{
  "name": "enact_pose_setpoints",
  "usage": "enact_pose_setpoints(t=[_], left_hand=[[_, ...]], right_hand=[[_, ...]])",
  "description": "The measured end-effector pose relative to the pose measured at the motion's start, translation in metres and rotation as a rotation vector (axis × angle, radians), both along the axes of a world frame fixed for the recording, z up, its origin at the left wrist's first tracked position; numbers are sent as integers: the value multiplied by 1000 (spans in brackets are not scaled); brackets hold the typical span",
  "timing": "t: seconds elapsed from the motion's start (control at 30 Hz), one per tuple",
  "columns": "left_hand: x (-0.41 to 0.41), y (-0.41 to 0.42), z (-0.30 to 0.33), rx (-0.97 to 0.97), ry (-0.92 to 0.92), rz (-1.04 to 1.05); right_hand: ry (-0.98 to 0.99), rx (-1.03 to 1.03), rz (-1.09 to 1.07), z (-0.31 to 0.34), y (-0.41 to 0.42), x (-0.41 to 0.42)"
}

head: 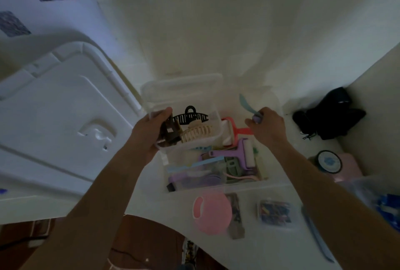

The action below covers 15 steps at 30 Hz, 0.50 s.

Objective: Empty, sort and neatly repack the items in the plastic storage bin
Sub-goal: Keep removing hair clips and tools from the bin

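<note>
In the head view, the left hand (pixel 149 131) gripped the near-left edge of a small clear tray (pixel 184 118), its fingers curled round the rim, and held it above the far-left part of the plastic storage bin (pixel 218 189). The tray carried a black hair claw (pixel 190 116), a cream hair claw (pixel 195 133) and a brown clip (pixel 170 132). The right hand (pixel 267 128) hovered over the far right of the bin with its fingers closed around a small purple-handled tool with a pale blue tip (pixel 249 107). Inside the bin lay a purple roller (pixel 238 155), a red-handled roller (pixel 232 129), a light blue strip (pixel 194 164) and other small pieces too jumbled to name. On the white counter (pixel 249 248) near the bin sat a pink round case (pixel 212 213) and a clear box of colourful bits (pixel 275 212); a black pouch (pixel 329 114) lay to the far right, and a large white lid (pixel 54 118) to the left. The work looked to be at the emptying stage, with much left inside. The next move would likely call for setting tray and tool down on free counter, level enough that the clips stayed in.
</note>
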<state>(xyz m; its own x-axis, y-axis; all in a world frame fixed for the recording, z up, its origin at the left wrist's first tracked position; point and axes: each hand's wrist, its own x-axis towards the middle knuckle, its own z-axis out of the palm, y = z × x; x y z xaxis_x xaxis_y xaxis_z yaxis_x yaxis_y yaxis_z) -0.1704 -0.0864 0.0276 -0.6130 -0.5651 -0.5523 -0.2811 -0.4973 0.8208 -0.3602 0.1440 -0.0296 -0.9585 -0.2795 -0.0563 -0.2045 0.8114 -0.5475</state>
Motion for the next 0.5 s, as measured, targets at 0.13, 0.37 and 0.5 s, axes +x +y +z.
enact_pose_setpoints(t=[0.13, 0.37, 0.5], left_hand=[[-21, 35, 13, -24, 41, -121], [-77, 164, 43, -29, 128, -454], [-84, 263, 37, -12, 141, -665]], right_hand=[[-314, -439, -106, 51, 32, 5], [-466, -680, -202, 143, 170, 50], [-420, -653, -436, 149, 259, 91]])
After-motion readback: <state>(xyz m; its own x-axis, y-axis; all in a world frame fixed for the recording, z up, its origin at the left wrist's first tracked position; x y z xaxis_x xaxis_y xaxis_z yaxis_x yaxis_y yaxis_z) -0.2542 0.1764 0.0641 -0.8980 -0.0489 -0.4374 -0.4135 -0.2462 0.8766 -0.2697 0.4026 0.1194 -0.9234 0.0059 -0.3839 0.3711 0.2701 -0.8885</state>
